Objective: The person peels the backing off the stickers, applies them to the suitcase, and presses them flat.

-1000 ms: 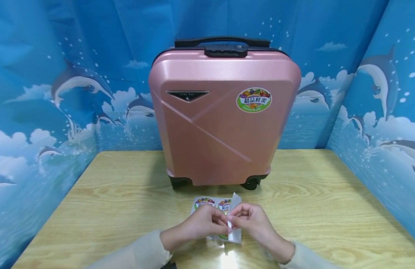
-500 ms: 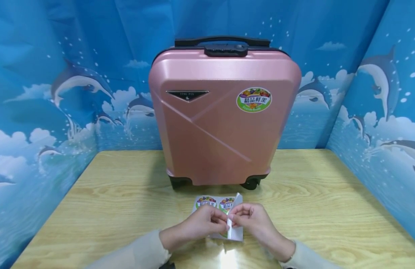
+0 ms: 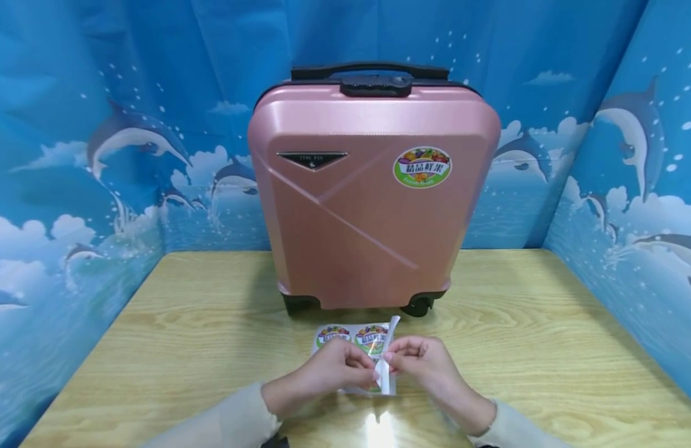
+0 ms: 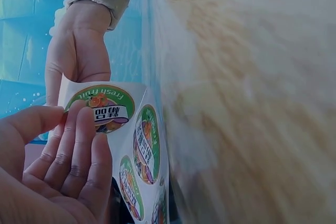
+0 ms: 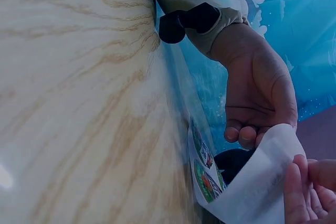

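Note:
Low in the head view, a sheet of stickers (image 3: 345, 333) with oval fruit labels is held between both hands, its right side folded back to show white backing. My left hand (image 3: 337, 370) has thumb and fingertips at the edge of an oval sticker (image 4: 118, 100) beside the fold, pinching there. On the right, my right hand (image 3: 426, 367) pinches the folded white backing (image 5: 262, 187) between thumb and fingers. Behind the hands stands a pink suitcase (image 3: 357, 230) with a matching fruit sticker (image 3: 423, 167) on its upper right front.
The suitcase stands upright on the wooden table (image 3: 183, 342), its black wheels (image 3: 417, 305) close beyond the sheet. A black handle (image 3: 373, 67) tops it. Blue dolphin-print curtain (image 3: 172, 124) encloses the back and sides.
The sheet has shifted slightly left, and its folded edge now stands up narrower between the fingers. Both hands keep nearly the same place; the suitcase has not moved.

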A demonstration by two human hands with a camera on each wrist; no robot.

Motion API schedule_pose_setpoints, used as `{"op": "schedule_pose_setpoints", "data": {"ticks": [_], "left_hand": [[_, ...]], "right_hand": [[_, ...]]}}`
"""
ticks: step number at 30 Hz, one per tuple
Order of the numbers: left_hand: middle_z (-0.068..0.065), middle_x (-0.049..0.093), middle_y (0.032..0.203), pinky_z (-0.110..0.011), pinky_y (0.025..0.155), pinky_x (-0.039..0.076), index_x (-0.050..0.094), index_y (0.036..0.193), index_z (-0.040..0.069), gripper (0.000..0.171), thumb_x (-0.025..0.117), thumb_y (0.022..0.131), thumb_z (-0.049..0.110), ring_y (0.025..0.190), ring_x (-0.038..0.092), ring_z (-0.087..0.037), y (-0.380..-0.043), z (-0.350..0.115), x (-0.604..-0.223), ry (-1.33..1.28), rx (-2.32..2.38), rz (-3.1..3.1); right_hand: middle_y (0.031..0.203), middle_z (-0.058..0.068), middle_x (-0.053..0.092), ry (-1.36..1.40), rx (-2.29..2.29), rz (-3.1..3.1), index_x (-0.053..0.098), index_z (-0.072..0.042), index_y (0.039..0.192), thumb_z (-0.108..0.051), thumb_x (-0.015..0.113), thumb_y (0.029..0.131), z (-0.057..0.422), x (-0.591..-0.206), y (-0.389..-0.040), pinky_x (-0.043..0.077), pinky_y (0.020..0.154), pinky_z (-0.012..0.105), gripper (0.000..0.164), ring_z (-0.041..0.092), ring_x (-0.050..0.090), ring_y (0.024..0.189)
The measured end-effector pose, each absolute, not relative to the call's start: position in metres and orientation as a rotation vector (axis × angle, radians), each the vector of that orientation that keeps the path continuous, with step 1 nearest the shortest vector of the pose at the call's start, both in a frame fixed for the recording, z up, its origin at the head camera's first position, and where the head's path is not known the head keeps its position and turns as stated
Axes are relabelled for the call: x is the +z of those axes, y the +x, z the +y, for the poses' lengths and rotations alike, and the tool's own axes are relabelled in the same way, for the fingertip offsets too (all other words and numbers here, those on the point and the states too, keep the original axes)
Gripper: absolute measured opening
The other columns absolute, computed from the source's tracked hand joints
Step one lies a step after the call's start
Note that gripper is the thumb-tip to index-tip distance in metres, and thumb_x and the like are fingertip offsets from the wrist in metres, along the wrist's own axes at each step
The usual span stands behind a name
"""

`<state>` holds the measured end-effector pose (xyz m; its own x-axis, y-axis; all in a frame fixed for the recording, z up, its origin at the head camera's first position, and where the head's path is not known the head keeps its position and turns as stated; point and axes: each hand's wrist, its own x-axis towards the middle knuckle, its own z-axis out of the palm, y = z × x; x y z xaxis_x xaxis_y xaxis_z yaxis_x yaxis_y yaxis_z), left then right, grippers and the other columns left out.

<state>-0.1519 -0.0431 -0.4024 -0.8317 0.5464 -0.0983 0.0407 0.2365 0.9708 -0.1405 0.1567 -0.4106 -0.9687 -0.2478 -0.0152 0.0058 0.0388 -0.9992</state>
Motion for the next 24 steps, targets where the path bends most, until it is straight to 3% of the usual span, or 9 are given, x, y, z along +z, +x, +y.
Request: {"op": "schedule_pose_setpoints", "data": {"ticks": [9,24], "left_hand": [[-0.013,0.069,0.078,-0.031,0.066,0.057,0.068,0.088,-0.005,0.011,0.066,0.082,0.004,0.068,0.067,-0.024,-0.154,-0.047,-0.403,0.529,1.691,2.045],[-0.018,0.069,0.075,-0.032,0.062,0.056,0.069,0.087,-0.003,0.012,0.069,0.081,0.008,0.061,0.063,-0.014,-0.158,-0.052,-0.406,0.535,1.689,2.11]], "right_hand": [[0.08,0.008,0.069,-0.254,-2.038,2.133,0.059,0.017,0.094,0.0,0.065,0.081,0.166,-0.408,-0.141,0.057,0.069,0.029,0.023,0.012,0.065,0.068],[0.078,0.007,0.068,-0.2,-2.019,2.129,0.06,0.014,0.093,-0.001,0.067,0.081,0.18,-0.413,-0.141,0.057,0.067,0.029,0.02,0.012,0.064,0.065]]}}
